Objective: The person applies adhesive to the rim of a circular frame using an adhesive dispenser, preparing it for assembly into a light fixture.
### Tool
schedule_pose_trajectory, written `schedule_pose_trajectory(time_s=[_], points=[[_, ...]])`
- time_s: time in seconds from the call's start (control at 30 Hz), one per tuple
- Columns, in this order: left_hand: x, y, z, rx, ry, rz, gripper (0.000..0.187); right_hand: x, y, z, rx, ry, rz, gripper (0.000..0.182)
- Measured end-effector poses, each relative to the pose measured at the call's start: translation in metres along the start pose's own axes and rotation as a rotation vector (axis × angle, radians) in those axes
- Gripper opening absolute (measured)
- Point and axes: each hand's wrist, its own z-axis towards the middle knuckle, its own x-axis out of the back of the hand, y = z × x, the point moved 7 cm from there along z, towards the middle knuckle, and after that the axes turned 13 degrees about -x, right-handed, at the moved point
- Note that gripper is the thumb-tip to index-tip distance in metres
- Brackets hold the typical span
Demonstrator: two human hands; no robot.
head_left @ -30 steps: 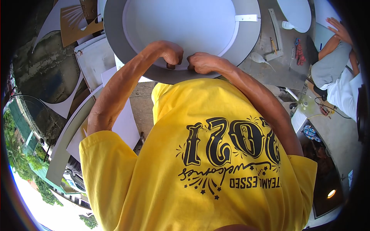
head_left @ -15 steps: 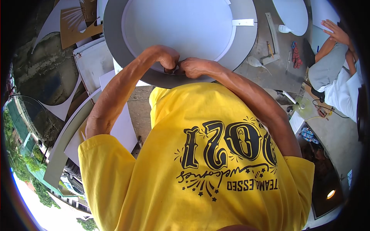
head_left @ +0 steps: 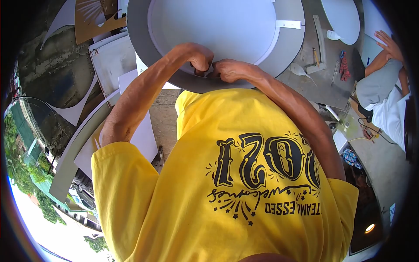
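In the head view a large round piece lies in front of me, with a pale inner disc (head_left: 214, 26) and a wide grey ring (head_left: 288, 50) around it. My left hand (head_left: 200, 56) is closed, its fingers bent down at the near inner edge of the ring. Just beside it my right hand (head_left: 231, 70) is also closed, fingertips pinched close to the left ones. Whatever sits between the fingertips is too small and too hidden to name. A short white strip (head_left: 289, 24) lies across the ring at the right.
On the grey table at right are a white bottle (head_left: 333, 35), a white spouted container (head_left: 298, 69), a pale L-shaped piece (head_left: 320, 43) and a red cloth item (head_left: 344, 65). Another person's hand (head_left: 388, 45) is beyond. White and brown cut sheets (head_left: 99, 19) lie at left.
The round piece, table items and both hands sit a little further right and higher in the picture, as the view shifts. Both hands stay close together at the ring's near edge.
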Motion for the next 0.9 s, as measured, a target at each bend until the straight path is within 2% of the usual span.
schedule_pose_trajectory(time_s=[0.27, 0.47, 0.77, 0.9], points=[[0.009, 0.005, -0.018, 0.167, 0.057, -0.025, 0.022, 0.005, -0.007, -0.011, -0.008, -0.026, -0.001, 0.056], [0.009, 0.002, -0.021, 0.209, 0.079, 0.008, 0.020, -0.003, -0.001, -0.001, -0.004, -0.039, -0.015, 0.059], [0.007, 0.012, -0.017, 0.083, 0.017, 0.014, 0.020, 0.000, -0.004, -0.004, 0.006, -0.025, -0.014, 0.060], [0.006, 0.014, -0.020, 0.063, 0.051, -0.017, 0.021, 0.000, -0.002, -0.006, 0.027, -0.011, -0.091, 0.056]])
